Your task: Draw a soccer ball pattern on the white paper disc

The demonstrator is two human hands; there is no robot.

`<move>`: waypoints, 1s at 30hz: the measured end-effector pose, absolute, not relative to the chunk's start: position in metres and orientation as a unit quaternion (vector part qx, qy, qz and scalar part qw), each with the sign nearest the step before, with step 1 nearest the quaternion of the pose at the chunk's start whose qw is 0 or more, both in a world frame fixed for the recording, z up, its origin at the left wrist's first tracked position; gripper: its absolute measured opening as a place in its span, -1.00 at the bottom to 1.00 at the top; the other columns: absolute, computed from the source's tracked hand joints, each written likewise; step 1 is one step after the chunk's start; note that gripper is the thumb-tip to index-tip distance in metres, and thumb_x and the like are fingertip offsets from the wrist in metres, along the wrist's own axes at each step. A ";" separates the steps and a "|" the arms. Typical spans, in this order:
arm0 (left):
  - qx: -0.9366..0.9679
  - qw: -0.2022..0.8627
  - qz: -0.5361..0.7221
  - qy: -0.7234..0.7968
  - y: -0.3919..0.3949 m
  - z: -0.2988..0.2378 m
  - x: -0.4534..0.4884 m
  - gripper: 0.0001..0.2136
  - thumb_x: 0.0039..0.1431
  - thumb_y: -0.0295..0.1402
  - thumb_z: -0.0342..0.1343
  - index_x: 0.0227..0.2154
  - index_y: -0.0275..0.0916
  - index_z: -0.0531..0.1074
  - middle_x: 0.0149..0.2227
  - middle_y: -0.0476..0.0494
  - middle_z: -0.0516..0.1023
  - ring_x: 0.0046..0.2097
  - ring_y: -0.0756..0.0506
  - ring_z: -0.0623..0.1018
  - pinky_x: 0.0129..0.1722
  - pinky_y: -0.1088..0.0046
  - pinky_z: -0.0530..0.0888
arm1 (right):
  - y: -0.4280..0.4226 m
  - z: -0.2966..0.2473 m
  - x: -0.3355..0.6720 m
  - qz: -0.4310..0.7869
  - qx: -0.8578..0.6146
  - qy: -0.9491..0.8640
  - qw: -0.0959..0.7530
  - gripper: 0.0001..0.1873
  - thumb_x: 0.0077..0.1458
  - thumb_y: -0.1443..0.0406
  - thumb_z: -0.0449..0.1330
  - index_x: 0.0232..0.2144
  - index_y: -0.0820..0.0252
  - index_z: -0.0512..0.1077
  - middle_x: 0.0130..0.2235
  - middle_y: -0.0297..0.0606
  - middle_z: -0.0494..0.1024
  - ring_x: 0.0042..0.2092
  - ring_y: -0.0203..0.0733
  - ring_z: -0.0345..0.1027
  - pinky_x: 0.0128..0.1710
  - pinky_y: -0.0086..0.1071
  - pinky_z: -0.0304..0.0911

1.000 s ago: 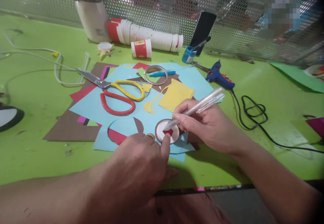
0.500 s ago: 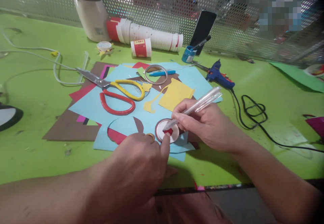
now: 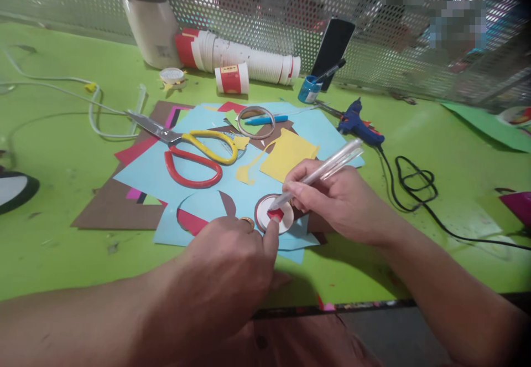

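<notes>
My left hand [image 3: 232, 267] is stretched low over the paper, with its index fingertip pressing a small red paper piece [image 3: 274, 213] on a round white disc [image 3: 286, 220]. A ring shows on one finger; its other fingertips are hidden. A dark brown rim [image 3: 258, 217] runs round part of the disc. My right hand [image 3: 332, 195] is closed around a clear pen [image 3: 327, 165], whose tip meets the disc beside the red piece. Light blue paper [image 3: 166, 212] lies beneath, with brown and red scraps. Near it are yellow paper [image 3: 288, 154] and scissors [image 3: 193, 159] with yellow and red handles.
A blue glue gun [image 3: 357, 123] lies at the right, its black cord [image 3: 415, 209] looped on the green table [image 3: 50, 262]. Behind are stacked paper cups [image 3: 249, 57], a single cup [image 3: 232, 79], a blue jar [image 3: 309, 90] and a phone [image 3: 334, 46] leaning on perforated metal.
The pen and my right hand have barely shifted near the red piece. My left index finger stays pressed on it, and the objects around lie as before.
</notes>
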State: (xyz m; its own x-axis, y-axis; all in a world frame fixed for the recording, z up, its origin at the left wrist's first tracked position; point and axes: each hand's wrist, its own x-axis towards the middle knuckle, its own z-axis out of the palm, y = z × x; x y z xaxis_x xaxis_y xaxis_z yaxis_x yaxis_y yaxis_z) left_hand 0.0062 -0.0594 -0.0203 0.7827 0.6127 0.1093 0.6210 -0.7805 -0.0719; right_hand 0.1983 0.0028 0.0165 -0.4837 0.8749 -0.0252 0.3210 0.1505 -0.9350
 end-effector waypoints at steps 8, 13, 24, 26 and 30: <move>-0.942 0.064 -0.059 -0.325 -0.060 -0.018 0.006 -0.42 0.18 -0.11 0.18 0.05 -0.57 0.36 -0.51 -0.10 0.50 -0.56 -0.15 0.48 -0.63 0.30 0.35 | 0.001 0.016 0.199 0.480 -0.426 -0.712 0.285 -0.87 0.22 0.36 0.11 -0.39 0.25 0.38 -0.52 -0.46 0.43 -0.49 -0.44 0.32 -0.50 -0.57 0.23; -0.943 0.092 -0.071 -0.311 -0.059 -0.019 0.006 -0.44 0.09 -0.13 0.27 0.01 -0.52 0.42 -0.49 -0.12 0.53 -0.55 -0.13 0.48 -0.63 0.34 0.36 | 0.001 0.015 0.200 0.473 -0.424 -0.721 0.279 -0.87 0.23 0.36 0.13 -0.40 0.25 0.40 -0.51 -0.44 0.44 -0.48 -0.42 0.32 -0.49 -0.55 0.22; -0.941 0.020 -0.021 -0.338 -0.058 -0.017 0.006 -0.48 0.23 -0.17 0.16 0.12 -0.44 0.31 -0.44 -0.13 0.53 -0.47 -0.11 0.49 -0.51 0.36 0.38 | 0.003 0.017 0.198 0.501 -0.435 -0.696 0.275 -0.87 0.21 0.34 0.13 -0.41 0.20 0.35 -0.53 -0.45 0.44 -0.50 -0.40 0.36 -0.51 -0.53 0.25; -0.940 0.009 -0.012 -0.341 -0.058 -0.016 0.007 -0.53 0.27 -0.20 0.11 0.13 -0.40 0.30 -0.40 -0.14 0.54 -0.45 -0.09 0.49 -0.48 0.38 0.37 | 0.003 0.016 0.198 0.497 -0.435 -0.699 0.274 -0.87 0.21 0.34 0.12 -0.42 0.20 0.34 -0.53 -0.44 0.45 -0.50 -0.39 0.37 -0.50 -0.51 0.25; -0.940 0.007 -0.015 -0.342 -0.059 -0.016 0.007 -0.56 0.30 -0.20 0.06 0.11 -0.41 0.30 -0.42 -0.14 0.53 -0.47 -0.08 0.47 -0.49 0.38 0.36 | 0.004 0.016 0.199 0.489 -0.439 -0.703 0.273 -0.87 0.21 0.33 0.12 -0.41 0.19 0.34 -0.53 -0.43 0.46 -0.50 -0.36 0.37 -0.50 -0.48 0.25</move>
